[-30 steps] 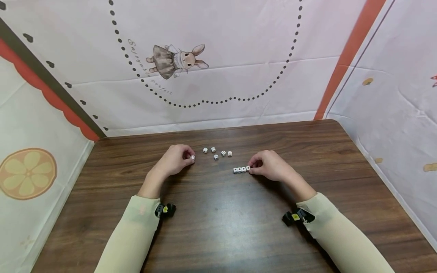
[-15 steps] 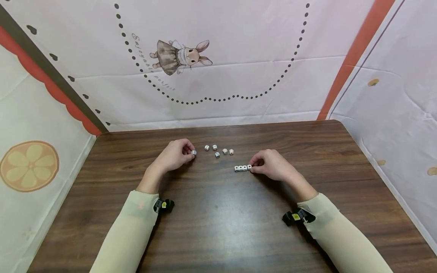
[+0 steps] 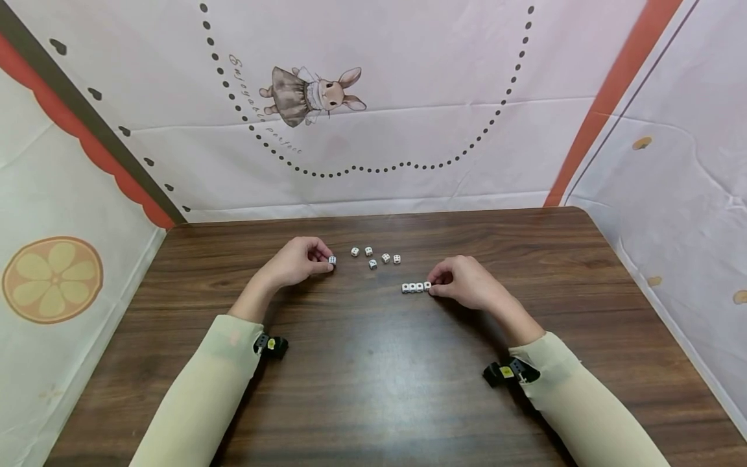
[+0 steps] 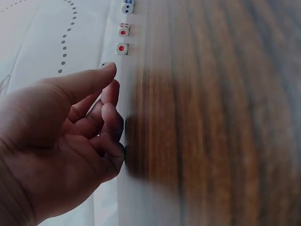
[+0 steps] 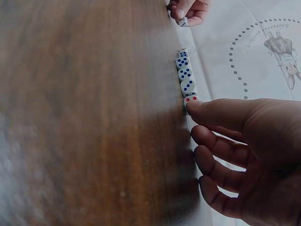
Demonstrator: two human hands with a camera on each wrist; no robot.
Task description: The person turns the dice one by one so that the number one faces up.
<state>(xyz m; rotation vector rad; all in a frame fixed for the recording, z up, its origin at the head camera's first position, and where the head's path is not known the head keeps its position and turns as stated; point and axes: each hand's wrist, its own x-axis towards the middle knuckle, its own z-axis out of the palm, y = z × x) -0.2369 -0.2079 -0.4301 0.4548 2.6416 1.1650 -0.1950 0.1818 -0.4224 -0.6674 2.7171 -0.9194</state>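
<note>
My left hand (image 3: 299, 263) pinches a white die (image 3: 332, 260) between thumb and fingertips, at the left of the loose dice; its top face has six dots. In the left wrist view the fingers mostly hide that die. My right hand (image 3: 470, 284) holds the white die (image 3: 427, 285) at the right end of a short row, thumb against it; in the right wrist view this end die (image 5: 190, 100) has red dots facing the camera. The other dice of the row (image 3: 412, 287) sit side by side, each with one large dot on top.
Several loose white dice lie scattered behind the row, among them one nearer die (image 3: 373, 264) and one farther left (image 3: 355, 251). The brown wooden table (image 3: 362, 389) ends at a printed white cloth (image 3: 408, 130) behind and at both sides.
The die in my left hand has been turned, from a reddish four-dot face to a six-dot face. My right hand stays at the row's end. The head view has shifted slightly.
</note>
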